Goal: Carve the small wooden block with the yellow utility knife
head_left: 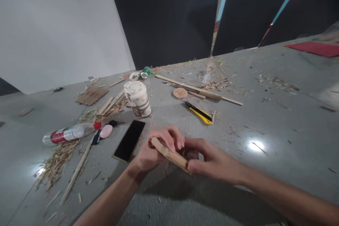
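Observation:
Both hands hold a short pale wooden stick [169, 154] just above the grey floor. My left hand [156, 150] curls its fingers over the stick's upper left end. My right hand [209, 160] pinches the lower right end between thumb and fingers. A dark round thing under my right fingers is too hidden to name. A black phone [129, 140] lies flat just left of my left hand.
A lidded paper cup [138, 99] stands behind the phone. A yellow and black utility knife [200, 113], a round wooden disc [180, 93] and long bamboo strips [197, 89] lie farther back. A plastic bottle [70, 133], a pink oval object [106, 131], shavings and a green can [145, 72] lie to the left.

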Demonstrator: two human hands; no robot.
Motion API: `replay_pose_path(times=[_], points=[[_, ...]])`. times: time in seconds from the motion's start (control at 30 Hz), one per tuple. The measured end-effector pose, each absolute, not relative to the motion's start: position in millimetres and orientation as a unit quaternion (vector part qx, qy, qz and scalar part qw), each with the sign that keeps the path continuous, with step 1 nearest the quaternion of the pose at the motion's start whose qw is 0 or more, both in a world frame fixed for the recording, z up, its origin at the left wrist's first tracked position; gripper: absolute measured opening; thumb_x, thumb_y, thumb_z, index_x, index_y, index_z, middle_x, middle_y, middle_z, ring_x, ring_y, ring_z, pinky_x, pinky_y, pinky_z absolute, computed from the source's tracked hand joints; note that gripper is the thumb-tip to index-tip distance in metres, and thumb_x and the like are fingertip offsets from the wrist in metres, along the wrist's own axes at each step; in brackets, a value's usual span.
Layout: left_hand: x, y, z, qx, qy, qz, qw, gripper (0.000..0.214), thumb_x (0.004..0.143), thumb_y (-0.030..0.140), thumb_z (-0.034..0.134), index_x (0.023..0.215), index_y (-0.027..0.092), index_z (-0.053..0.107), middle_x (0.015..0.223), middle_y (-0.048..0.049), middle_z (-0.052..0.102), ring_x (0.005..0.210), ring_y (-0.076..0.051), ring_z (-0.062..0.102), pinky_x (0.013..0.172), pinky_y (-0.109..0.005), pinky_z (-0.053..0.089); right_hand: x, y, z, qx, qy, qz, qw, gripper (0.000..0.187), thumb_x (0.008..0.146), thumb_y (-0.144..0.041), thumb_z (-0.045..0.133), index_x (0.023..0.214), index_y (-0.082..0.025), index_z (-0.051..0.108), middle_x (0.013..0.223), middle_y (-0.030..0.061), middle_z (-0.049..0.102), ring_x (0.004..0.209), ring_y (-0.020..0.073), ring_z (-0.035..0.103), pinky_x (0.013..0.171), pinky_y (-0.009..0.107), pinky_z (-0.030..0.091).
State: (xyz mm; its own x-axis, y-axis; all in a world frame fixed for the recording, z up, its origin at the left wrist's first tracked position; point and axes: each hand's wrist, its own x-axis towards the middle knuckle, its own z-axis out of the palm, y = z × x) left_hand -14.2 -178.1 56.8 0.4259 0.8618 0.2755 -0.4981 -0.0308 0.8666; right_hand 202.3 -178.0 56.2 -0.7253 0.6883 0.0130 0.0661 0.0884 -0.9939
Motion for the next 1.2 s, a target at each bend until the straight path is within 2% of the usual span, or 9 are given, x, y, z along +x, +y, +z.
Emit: replay_pose_path(times=[0.3, 0.5, 0.63, 0.73, 0.8, 0.93, 1.03, 1.13, 1.2], points=[[-19, -172, 50, 0.525, 0.19, 0.443, 0.701, 0.039, 0.068, 0.047, 0.099, 0.066, 0.021, 0.07, 0.106, -0.0096, 0.07, 0.092, -0.026, 0.065, 0.09, -0.045, 0.054, 211, -178, 54, -0.278, -0.698, 0.613, 0.244, 0.048, 0.092, -0.06, 0.077, 0.121, -0.022, 0.074, 0.093, 0.0016, 0.059, 0.079, 0.0159, 0.052, 0.064, 0.028, 0.042], [-13, -172, 57, 0.506, 0.167, 0.457, 0.712, 0.038, 0.073, 0.038, 0.099, 0.075, 0.02, 0.065, 0.103, -0.0082, 0.069, 0.088, -0.022, 0.066, 0.082, -0.036, 0.052, 211, -181, 52, -0.309, -0.716, 0.576, 0.246, 0.046, 0.09, -0.057, 0.074, 0.119, -0.022, 0.071, 0.095, 0.0033, 0.065, 0.082, 0.0185, 0.058, 0.066, 0.03, 0.048], [7, -171, 55, 0.358, 0.211, 0.534, 0.736, 0.049, 0.078, 0.042, 0.094, 0.118, 0.026, 0.07, 0.117, -0.0068, 0.074, 0.105, -0.024, 0.071, 0.094, -0.036, 0.055, 199, -170, 43, -0.429, -0.733, 0.411, 0.333, 0.038, 0.103, -0.058, 0.057, 0.12, -0.024, 0.062, 0.104, 0.0072, 0.072, 0.091, 0.0226, 0.066, 0.077, 0.036, 0.055], [22, -167, 42, 0.317, 0.23, 0.567, 0.725, 0.086, 0.079, 0.059, 0.093, 0.151, 0.03, 0.056, 0.142, -0.0093, 0.071, 0.124, -0.029, 0.071, 0.103, -0.039, 0.056, 190, -153, 34, -0.485, -0.727, 0.339, 0.349, 0.045, 0.108, -0.064, 0.048, 0.128, -0.024, 0.051, 0.119, 0.0136, 0.072, 0.1, 0.0264, 0.069, 0.083, 0.041, 0.055], [29, -163, 31, 0.323, 0.262, 0.59, 0.692, 0.093, 0.082, 0.048, 0.096, 0.16, 0.038, 0.047, 0.148, -0.0061, 0.07, 0.126, -0.027, 0.072, 0.102, -0.037, 0.058, 187, -143, 30, -0.499, -0.745, 0.303, 0.324, 0.041, 0.109, -0.063, 0.045, 0.122, -0.025, 0.05, 0.111, 0.0126, 0.074, 0.093, 0.0262, 0.069, 0.077, 0.039, 0.053], [29, -157, 19, 0.251, 0.275, 0.56, 0.74, 0.079, 0.093, 0.04, 0.085, 0.162, 0.036, 0.049, 0.143, -0.0077, 0.075, 0.12, -0.027, 0.076, 0.102, -0.039, 0.061, 189, -135, 25, -0.506, -0.794, 0.237, 0.24, 0.032, 0.113, -0.05, 0.036, 0.11, -0.024, 0.055, 0.084, 0.0078, 0.073, 0.07, 0.023, 0.066, 0.061, 0.035, 0.039], [15, -154, 23, 0.217, 0.277, 0.531, 0.771, 0.08, 0.092, 0.04, 0.086, 0.162, 0.033, 0.048, 0.138, -0.0109, 0.076, 0.119, -0.029, 0.077, 0.103, -0.044, 0.062, 192, -138, 24, -0.507, -0.821, 0.178, 0.194, 0.036, 0.113, -0.051, 0.038, 0.117, -0.022, 0.06, 0.087, 0.0101, 0.076, 0.067, 0.0225, 0.066, 0.06, 0.035, 0.032], [-8, -146, 35, 0.213, 0.291, 0.583, 0.728, 0.081, 0.091, 0.043, 0.088, 0.16, 0.032, 0.048, 0.13, -0.0125, 0.078, 0.12, -0.031, 0.077, 0.102, -0.046, 0.063, 194, -146, 21, -0.481, -0.85, 0.132, 0.17, 0.045, 0.109, -0.066, 0.049, 0.116, -0.023, 0.063, 0.102, 0.012, 0.078, 0.08, 0.0245, 0.071, 0.066, 0.035, 0.038], [-21, -141, 43, 0.226, 0.294, 0.641, 0.672, 0.078, 0.088, 0.037, 0.091, 0.154, 0.03, 0.052, 0.114, -0.0086, 0.077, 0.112, -0.027, 0.077, 0.104, -0.046, 0.062, 193, -151, 17, -0.422, -0.887, 0.117, 0.149, 0.055, 0.094, -0.078, 0.07, 0.106, -0.024, 0.066, 0.103, 0.0092, 0.078, 0.089, 0.0267, 0.072, 0.075, 0.038, 0.046]])
